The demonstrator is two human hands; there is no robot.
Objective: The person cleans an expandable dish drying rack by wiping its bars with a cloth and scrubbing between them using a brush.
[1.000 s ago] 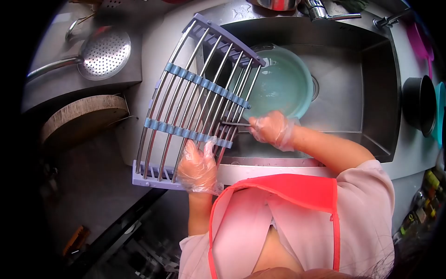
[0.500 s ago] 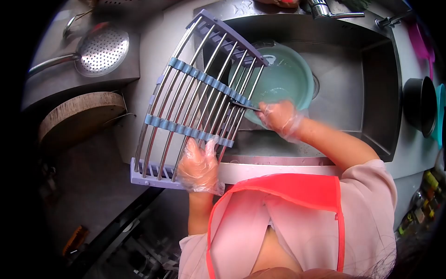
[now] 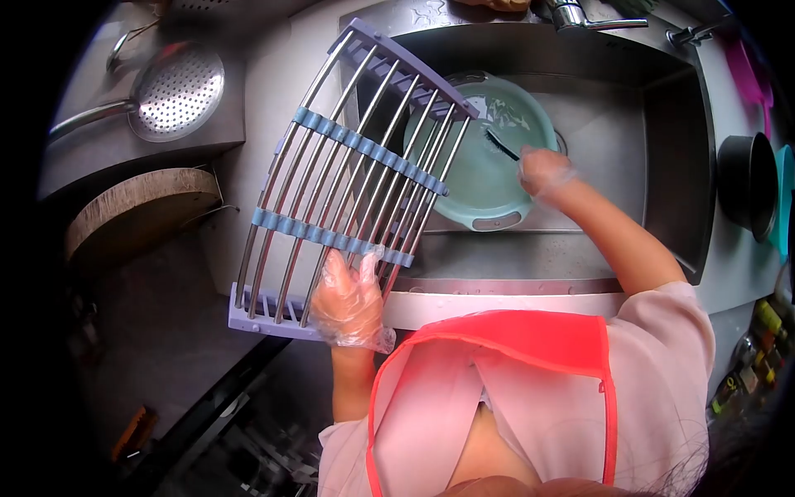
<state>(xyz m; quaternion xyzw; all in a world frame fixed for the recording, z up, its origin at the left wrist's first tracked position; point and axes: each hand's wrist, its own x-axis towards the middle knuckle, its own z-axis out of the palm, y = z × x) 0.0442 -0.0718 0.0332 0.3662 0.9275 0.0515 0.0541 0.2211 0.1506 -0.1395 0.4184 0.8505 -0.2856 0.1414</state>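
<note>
A rack of metal rods (image 3: 369, 147) with purple ends and two blue strips is tilted across the left side of the sink. My left hand (image 3: 349, 300), in a clear plastic glove, is closed on its lower part near the blue strip. A green basin (image 3: 480, 182) holding water stands in the sink, partly behind the rack. My right hand (image 3: 546, 172), also gloved, grips the handle of a small dark brush (image 3: 503, 145), whose head is over the basin.
The steel sink (image 3: 609, 157) has a faucet (image 3: 571, 15) at its back edge. On the left are a perforated skimmer (image 3: 178, 91) and a round wooden board (image 3: 141, 207). A black pan (image 3: 745, 186) stands at the right.
My right hand has moved with the brush from the rack's rods up and right to the basin. My left hand has stayed on the rack, which has shifted only slightly.
</note>
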